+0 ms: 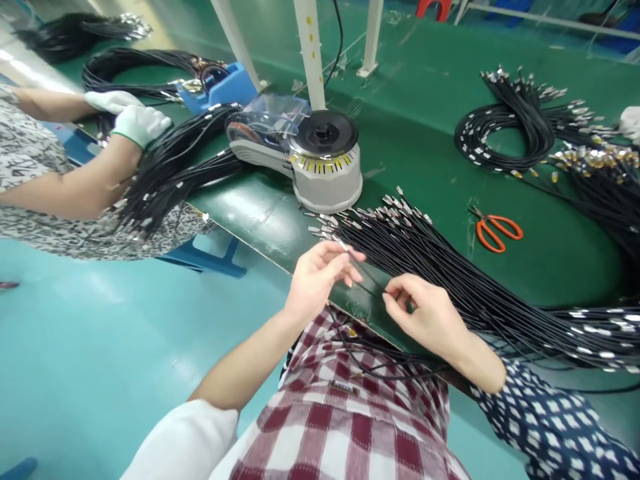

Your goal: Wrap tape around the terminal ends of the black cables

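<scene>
A thin black cable (369,272) runs between my two hands above the front edge of the green table. Close to its metal-tipped end, my left hand (326,272) pinches it between thumb and forefinger. Thumb and fingertips of my right hand (425,310) close on the same cable further along. Just beyond both hands lies a thick bundle of black cables (440,257), with silvery connectors at its near left end. Loose cable also hangs across my checked apron (350,413).
A round label dispenser (327,177) stands behind the bundle. Orange-handled scissors (497,230) lie to its right, near coiled cables (500,137). At left, a co-worker's gloved hands (140,123) are at another cable bundle (175,167). White posts (311,53) rise from the green table (410,113).
</scene>
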Demonstrator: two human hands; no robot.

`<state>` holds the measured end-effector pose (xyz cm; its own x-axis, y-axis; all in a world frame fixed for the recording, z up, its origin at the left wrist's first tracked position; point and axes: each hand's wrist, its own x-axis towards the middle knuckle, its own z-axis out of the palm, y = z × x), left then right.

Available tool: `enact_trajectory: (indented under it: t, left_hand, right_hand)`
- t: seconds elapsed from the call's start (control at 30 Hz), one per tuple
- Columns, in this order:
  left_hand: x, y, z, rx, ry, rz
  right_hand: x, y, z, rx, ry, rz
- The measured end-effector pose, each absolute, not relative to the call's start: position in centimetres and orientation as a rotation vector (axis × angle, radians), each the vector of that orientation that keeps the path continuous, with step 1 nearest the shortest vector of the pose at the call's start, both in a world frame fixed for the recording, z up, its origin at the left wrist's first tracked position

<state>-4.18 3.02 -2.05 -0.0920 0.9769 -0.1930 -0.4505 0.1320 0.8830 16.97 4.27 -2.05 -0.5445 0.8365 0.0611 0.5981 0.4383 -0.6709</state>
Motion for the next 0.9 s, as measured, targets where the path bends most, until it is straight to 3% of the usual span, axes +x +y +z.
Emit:
enact_trajectory:
  t: [0.13, 0.3, 0.53, 0.7, 0.9]
  left_hand:
    - [-3.6, 2.2, -1.9, 0.658, 0.965, 1.247]
    - [-3.0, 0.5, -2.4, 0.705, 0.913, 1.055]
    - [-2.7, 0.0, -1.6, 0.793, 0.977, 1.074]
    - [-2.8, -0.9, -1.8, 0.796, 1.020, 0.915]
    - [-2.9, -0.5, -2.1, 0.678, 1.029, 1.048]
  right_hand:
    - [17.2, 3.7, -1.5, -1.045, -2.353, 1.160]
    - [15.2, 6.0, 0.3, -1.188, -1.875, 1.366]
    - [12.5, 7.3, 2.5, -1.018, -1.537, 1.831]
    - [12.2, 7.5, 2.7, -1.157, -1.469, 1.847]
    - [11.8, 7.8, 2.1, -1.118, -1.547, 1.911]
